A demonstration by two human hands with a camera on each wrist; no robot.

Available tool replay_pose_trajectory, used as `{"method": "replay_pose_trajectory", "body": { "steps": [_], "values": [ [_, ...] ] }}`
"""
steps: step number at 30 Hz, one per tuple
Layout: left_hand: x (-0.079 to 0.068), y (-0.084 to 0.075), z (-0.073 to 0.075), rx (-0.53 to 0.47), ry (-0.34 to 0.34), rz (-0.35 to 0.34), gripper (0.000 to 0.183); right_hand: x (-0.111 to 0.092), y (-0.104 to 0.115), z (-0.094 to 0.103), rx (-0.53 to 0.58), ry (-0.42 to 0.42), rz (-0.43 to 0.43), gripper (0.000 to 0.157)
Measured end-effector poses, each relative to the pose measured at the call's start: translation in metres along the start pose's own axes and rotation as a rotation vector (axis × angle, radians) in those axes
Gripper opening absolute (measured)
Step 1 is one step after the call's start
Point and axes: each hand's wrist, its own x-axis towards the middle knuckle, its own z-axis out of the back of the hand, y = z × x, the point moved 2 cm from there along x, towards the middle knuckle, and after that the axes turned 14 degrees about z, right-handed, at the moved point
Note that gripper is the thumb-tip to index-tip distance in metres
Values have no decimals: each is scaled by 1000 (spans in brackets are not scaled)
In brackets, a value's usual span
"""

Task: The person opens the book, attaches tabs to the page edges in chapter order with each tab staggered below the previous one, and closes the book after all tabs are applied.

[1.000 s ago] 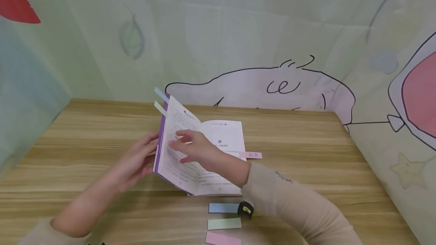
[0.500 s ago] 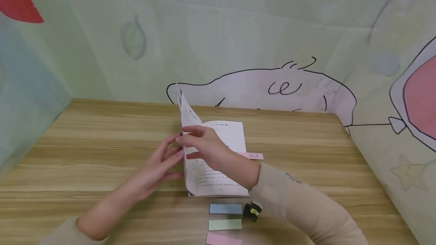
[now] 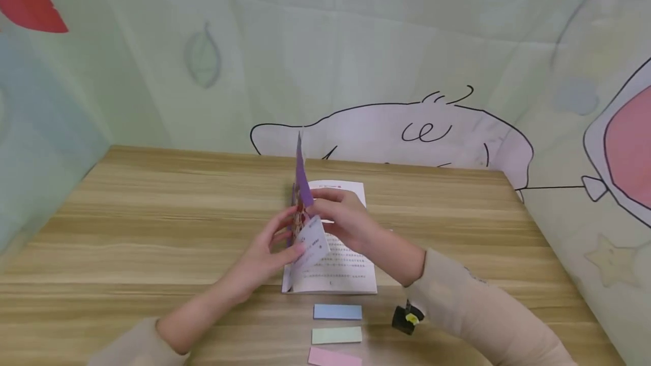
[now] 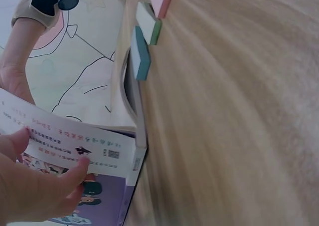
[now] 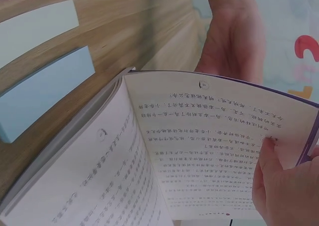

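A book (image 3: 341, 270) stands part open on the wooden table, its purple front cover (image 3: 302, 177) and some pages raised nearly upright. My left hand (image 3: 277, 244) rests against the cover's outer face, fingers and thumb spread over a white printed band (image 4: 99, 151). From the other side my right hand (image 3: 351, 219) reaches to the raised outer edge. In the right wrist view a digit of the right hand (image 5: 294, 186) lies on a printed page (image 5: 199, 131), the rest of it at the cover's edge. Some right fingertips are hidden behind the cover in the head view.
Blue (image 3: 337, 312), pale green (image 3: 336, 335) and pink (image 3: 335, 357) sticky-note pads lie in a row in front of the book. A black device (image 3: 407, 319) is on the right wrist. Behind the wooden table (image 3: 152, 213) hangs a cartoon-printed cloth (image 3: 325, 44).
The left hand has swung the cover and raised pages rightward, from leaning left to nearly upright, showing the outer cover. The right hand has moved right, to the cover's edge.
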Motion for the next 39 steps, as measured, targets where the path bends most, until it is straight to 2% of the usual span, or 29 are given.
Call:
{"method": "replay_pose_trajectory", "body": {
  "steps": [4, 7, 11, 20, 29, 33, 39],
  "values": [
    [3, 5, -5, 95, -38, -66, 66, -5, 1, 11, -16, -23, -14, 46],
    [5, 8, -9, 169, -56, -140, 65, -9, 2, 19, -25, -32, -27, 46],
    [7, 10, -13, 259, -57, -229, 66, -14, 1, 31, -29, -43, -38, 45],
    [7, 12, -20, 515, -104, -345, 63, -22, -5, 53, -41, -102, -70, 48],
    [13, 16, -24, 738, -113, -405, 60, -31, -16, 71, -30, -155, -100, 49],
    [14, 17, -24, 796, -101, -412, 59, -33, -23, 79, -3, -170, -99, 53],
    [15, 18, -25, 864, -84, -428, 56, -36, -31, 88, -22, -197, -107, 55]
  ]
}}
